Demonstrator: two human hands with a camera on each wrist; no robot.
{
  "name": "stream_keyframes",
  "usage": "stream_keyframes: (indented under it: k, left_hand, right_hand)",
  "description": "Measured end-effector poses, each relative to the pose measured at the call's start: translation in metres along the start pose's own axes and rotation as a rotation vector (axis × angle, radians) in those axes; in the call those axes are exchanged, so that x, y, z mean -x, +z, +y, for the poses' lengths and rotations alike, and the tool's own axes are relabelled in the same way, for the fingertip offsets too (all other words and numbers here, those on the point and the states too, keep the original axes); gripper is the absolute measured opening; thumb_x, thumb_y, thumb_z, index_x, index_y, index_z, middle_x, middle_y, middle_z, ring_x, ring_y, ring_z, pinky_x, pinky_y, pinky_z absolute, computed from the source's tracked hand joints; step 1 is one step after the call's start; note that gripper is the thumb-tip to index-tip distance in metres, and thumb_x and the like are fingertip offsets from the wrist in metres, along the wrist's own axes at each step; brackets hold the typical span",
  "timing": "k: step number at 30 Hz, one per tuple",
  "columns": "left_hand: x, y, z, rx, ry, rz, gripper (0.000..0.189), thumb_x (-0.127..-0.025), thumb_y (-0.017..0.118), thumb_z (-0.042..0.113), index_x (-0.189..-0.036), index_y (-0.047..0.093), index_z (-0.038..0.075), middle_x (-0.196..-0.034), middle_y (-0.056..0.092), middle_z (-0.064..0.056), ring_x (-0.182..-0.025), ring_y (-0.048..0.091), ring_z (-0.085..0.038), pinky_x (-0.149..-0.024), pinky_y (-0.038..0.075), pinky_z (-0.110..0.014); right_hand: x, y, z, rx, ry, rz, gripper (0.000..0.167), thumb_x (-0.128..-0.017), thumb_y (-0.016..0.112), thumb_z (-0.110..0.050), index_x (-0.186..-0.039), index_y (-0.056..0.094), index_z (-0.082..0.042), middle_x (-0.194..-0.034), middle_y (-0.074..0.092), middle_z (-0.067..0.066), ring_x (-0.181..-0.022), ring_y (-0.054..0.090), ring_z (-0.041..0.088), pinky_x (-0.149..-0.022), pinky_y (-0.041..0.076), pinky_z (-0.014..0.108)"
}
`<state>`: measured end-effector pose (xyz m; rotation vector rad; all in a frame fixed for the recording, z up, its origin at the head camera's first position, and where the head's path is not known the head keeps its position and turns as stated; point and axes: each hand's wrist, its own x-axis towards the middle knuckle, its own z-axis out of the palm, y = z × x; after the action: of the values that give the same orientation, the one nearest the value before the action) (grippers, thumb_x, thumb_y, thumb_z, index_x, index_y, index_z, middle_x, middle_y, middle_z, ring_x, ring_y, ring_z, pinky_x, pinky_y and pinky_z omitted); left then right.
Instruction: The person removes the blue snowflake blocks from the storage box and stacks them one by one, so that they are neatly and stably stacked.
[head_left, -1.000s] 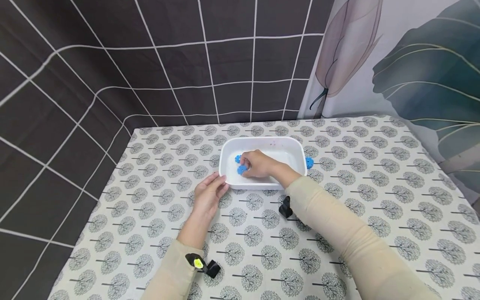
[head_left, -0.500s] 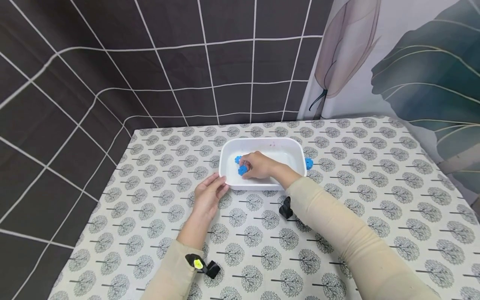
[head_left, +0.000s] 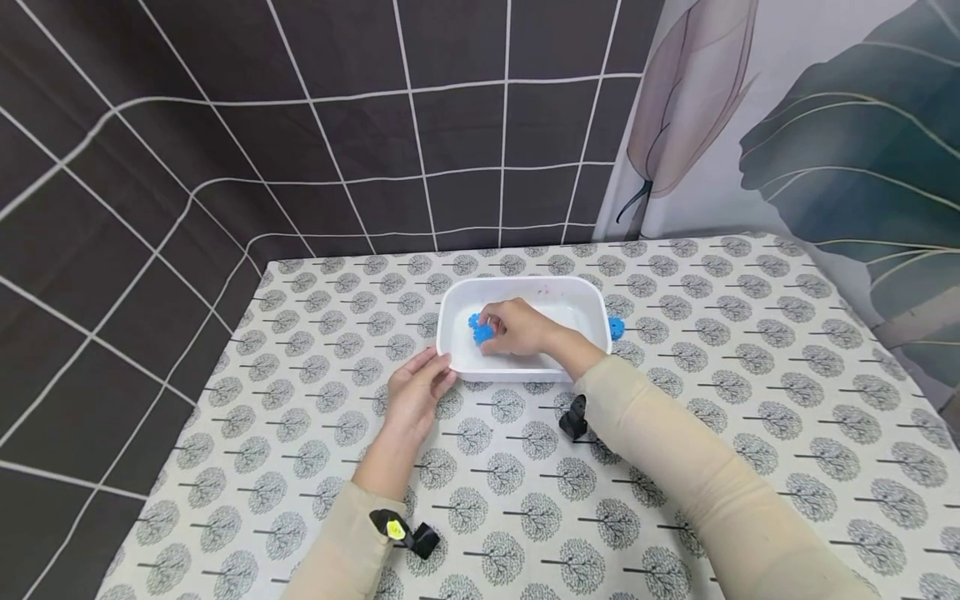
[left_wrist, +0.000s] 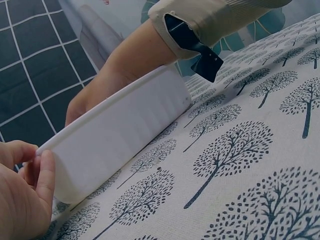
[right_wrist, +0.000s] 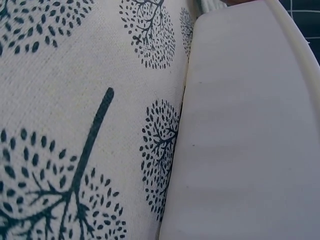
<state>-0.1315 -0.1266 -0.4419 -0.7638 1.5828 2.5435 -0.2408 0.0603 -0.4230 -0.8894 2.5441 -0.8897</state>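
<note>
A white rectangular plastic box stands on the patterned cloth. My left hand pinches the rim at its front left corner, and in the left wrist view the thumb and fingers of the left hand lie on either side of that rim. Reaching inside, my right hand pinches a small blue notched disc over the left half of the floor. A second blue disc shows just behind it, partly overlapped. In the left wrist view the box wall hides the right hand's fingertips.
Another blue notched disc is on the cloth right beside the box's right end. The tree-print tablecloth covers the table. A dark gridded curtain hangs behind and to the left, a leaf-print curtain at the right.
The disc in my right hand has tilted and shifted slightly, coming closer to the disc behind it in view. The left hand and box stay put.
</note>
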Motion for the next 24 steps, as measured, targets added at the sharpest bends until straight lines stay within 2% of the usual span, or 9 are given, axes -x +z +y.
stream_keyframes:
  k: [15, 24]
  left_hand:
    - [0.000, -0.001, 0.000, 0.013, 0.002, 0.012, 0.036, -0.090, 0.071, -0.002, -0.125, 0.059, -0.003, -0.108, 0.063, -0.012, -0.092, 0.066, -0.017, -0.090, 0.062, -0.024]
    - [0.000, -0.002, 0.000, 0.019, -0.004, 0.002, 0.037, -0.090, 0.071, -0.003, -0.126, 0.058, -0.003, -0.108, 0.062, -0.011, -0.093, 0.066, -0.017, -0.091, 0.061, -0.023]
  right_hand:
    - [0.013, -0.018, 0.002, -0.047, -0.005, 0.113, 0.039, -0.085, 0.083, -0.014, -0.116, 0.066, 0.002, -0.086, 0.062, 0.004, -0.069, 0.054, 0.013, -0.065, 0.053, 0.024]
    - [0.020, -0.025, 0.011, -0.070, 0.013, 0.161, 0.035, -0.086, 0.082, -0.013, -0.113, 0.066, 0.000, -0.090, 0.062, 0.005, -0.076, 0.057, 0.016, -0.071, 0.056, 0.026]
